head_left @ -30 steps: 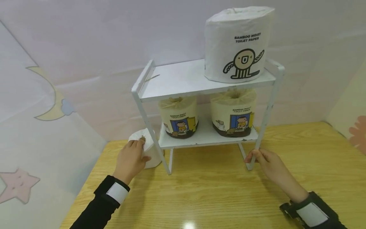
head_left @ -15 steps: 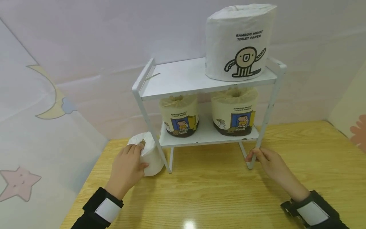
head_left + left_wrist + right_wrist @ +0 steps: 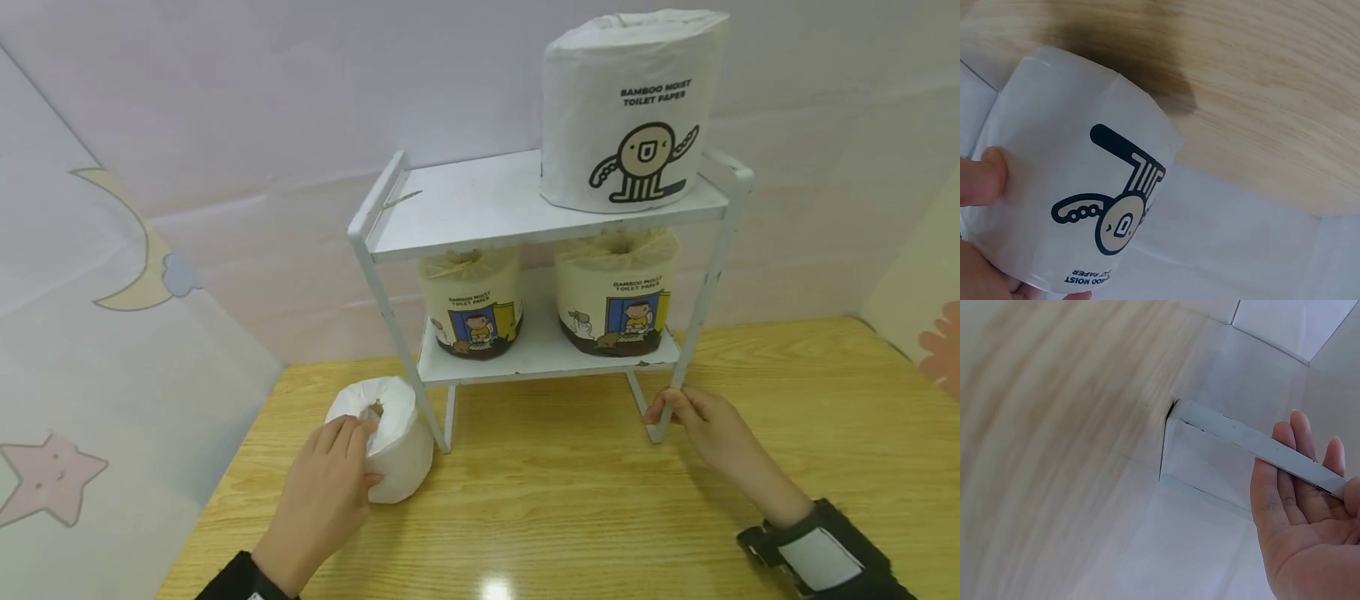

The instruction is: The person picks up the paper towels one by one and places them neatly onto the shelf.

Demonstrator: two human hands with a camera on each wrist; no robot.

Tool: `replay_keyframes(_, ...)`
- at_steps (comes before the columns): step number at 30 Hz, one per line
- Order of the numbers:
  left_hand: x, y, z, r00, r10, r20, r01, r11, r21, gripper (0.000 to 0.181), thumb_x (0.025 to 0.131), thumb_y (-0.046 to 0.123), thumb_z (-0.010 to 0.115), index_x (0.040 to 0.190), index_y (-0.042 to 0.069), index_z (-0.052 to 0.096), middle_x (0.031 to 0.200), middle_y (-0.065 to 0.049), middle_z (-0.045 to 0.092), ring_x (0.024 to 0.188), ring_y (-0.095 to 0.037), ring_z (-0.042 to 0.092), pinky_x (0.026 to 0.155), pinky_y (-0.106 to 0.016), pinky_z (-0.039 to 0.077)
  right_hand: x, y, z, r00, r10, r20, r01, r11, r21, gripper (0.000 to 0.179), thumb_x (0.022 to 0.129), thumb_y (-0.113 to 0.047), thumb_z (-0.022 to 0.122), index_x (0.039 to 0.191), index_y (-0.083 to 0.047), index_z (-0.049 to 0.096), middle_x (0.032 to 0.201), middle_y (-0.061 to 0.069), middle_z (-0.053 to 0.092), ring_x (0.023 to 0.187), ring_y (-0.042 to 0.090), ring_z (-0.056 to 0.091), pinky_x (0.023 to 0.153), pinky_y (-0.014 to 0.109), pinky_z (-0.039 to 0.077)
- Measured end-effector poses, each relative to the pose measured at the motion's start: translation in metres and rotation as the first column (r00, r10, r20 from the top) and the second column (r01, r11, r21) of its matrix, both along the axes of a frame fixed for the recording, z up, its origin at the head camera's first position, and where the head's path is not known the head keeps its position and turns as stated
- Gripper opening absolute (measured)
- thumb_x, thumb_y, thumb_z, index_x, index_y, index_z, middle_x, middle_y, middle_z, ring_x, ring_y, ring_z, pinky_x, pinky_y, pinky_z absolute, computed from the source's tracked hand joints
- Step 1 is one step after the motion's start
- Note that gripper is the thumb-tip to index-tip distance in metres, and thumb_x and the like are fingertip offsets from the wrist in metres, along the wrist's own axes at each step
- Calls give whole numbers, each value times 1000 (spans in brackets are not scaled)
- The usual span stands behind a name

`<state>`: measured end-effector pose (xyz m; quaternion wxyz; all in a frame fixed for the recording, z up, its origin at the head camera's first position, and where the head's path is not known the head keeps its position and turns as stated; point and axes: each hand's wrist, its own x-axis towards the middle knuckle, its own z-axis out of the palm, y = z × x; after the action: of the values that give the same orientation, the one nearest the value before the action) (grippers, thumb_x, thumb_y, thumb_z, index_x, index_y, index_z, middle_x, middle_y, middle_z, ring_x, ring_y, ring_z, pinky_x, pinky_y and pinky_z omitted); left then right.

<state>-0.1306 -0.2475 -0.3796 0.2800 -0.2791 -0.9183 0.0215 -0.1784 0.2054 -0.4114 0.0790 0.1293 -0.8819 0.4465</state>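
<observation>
My left hand (image 3: 326, 487) grips a white wrapped toilet roll (image 3: 405, 467) on the table, left of the rack's left front leg. Its fingers reach into the core hole on top, and the thumb lies against the side. The left wrist view shows the printed cartoon figure on this toilet roll (image 3: 1054, 119). Low on the right, my right hand (image 3: 708, 425) pinches the front leg of a white two-tier rack (image 3: 472, 200). Seen from the right wrist, the thumb and fingers of that hand (image 3: 1310, 544) lie around the flat leg (image 3: 1241, 434).
A large white toilet roll (image 3: 630, 108) stands on the top shelf's right side. Two cream toilet rolls, a left one (image 3: 472, 308) and a right one (image 3: 615, 300), sit on the lower shelf. Behind the wooden table (image 3: 525, 492) rises a pale wall with a moon decal (image 3: 142, 258).
My left hand has drawn the white toilet roll toward me along the rack's left side, so more of its top shows. The right hand has stayed on the rack leg.
</observation>
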Motion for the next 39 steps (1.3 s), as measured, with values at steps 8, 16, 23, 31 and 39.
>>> replay_keyframes(8,22,1,2,998,-57,-8,57,998,-1,65,59,10,88,113,-7,56,102,-16,61,101,-36,59,88,-48,48,0,-1,1,1000,2,8,-2,1000,-4,37,109,-14,36,90,-3,67,92,8,72,90,5,63,81,44,55)
replay_keyframes(16,44,5,8,995,-97,-23,95,994,-58,68,52,17,90,108,-2,57,102,-10,60,102,-32,60,88,-50,52,0,-2,2,999,11,35,-11,1000,-4,39,109,-17,35,91,-3,67,93,8,72,93,10,65,83,44,55)
replay_keyframes(23,55,16,9,978,-196,-71,188,976,-106,63,60,34,81,109,1,59,104,-8,62,103,-27,61,86,-48,52,1,-2,3,1000,-4,7,3,1000,28,40,109,-17,35,90,-3,67,92,9,72,94,25,67,82,45,55)
replay_keyframes(31,59,31,7,931,-280,-234,246,955,-166,49,88,45,45,105,2,61,102,-5,66,99,-23,64,77,-46,54,1,-3,1,1000,-3,-8,3,1000,30,40,109,-16,34,89,-3,67,91,9,72,92,28,67,81,47,55)
replay_keyframes(39,58,50,8,850,-342,-401,276,937,-214,47,108,40,30,102,7,63,97,-2,69,94,-18,67,70,-40,55,1,-4,1,1000,-11,-23,12,999,34,39,109,-16,34,89,-4,66,89,8,72,93,38,67,80,50,54)
